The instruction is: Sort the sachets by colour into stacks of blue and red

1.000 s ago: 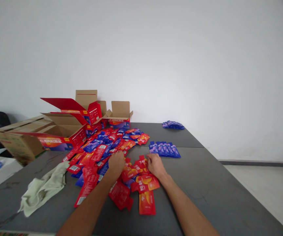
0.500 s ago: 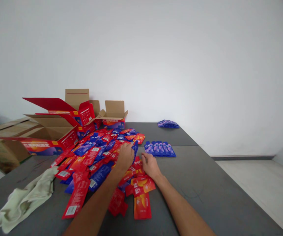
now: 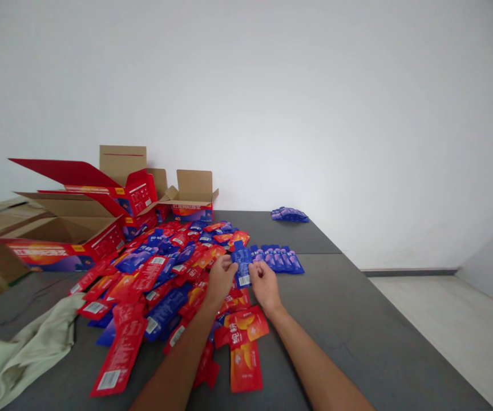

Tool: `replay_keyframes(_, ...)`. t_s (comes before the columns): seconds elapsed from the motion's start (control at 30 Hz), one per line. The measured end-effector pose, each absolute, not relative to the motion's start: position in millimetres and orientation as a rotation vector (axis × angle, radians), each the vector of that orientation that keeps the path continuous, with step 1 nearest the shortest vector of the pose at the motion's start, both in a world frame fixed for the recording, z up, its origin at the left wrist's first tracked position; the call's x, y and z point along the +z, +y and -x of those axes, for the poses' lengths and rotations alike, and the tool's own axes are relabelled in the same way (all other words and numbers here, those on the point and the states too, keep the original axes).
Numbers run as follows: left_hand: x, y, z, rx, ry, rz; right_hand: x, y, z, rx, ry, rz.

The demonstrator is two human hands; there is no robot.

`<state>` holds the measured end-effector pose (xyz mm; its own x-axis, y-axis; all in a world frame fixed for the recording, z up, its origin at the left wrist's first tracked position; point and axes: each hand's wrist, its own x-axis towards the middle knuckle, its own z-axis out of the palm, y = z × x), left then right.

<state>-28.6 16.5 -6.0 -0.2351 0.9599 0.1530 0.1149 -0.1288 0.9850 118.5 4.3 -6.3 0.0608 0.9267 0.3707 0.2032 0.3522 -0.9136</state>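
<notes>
While both the left hand point(image 3: 221, 277) and right hand point(image 3: 263, 281) pinch one blue sachet point(image 3: 242, 264), heaped red and blue sachets point(image 3: 161, 268) crowd the table point(image 3: 358, 319) leftward toward its far edge's open boxes point(image 3: 101, 217).

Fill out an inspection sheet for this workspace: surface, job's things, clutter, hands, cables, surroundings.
Surface: dark grey table, with a seam running across it.
Job's things: blue sachet held up between both hands; mixed pile of red and blue sachets spread on the table; row of blue sachets laid side by side beyond the hands; a second small blue stack near the far edge.
Clutter: pale green cloth crumpled at the left; open red cartons and small open box behind the pile.
Hands: left hand and right hand each pinch the blue sachet.
Cables: nothing seen.
Surroundings: plain white wall; light floor at the right.
</notes>
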Motion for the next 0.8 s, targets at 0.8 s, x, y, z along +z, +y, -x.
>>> replay_keyframes(0.8,-15,50,25,1.382,1.452,-1.126,-25,13,-125,0.286,-1.92,1.34)
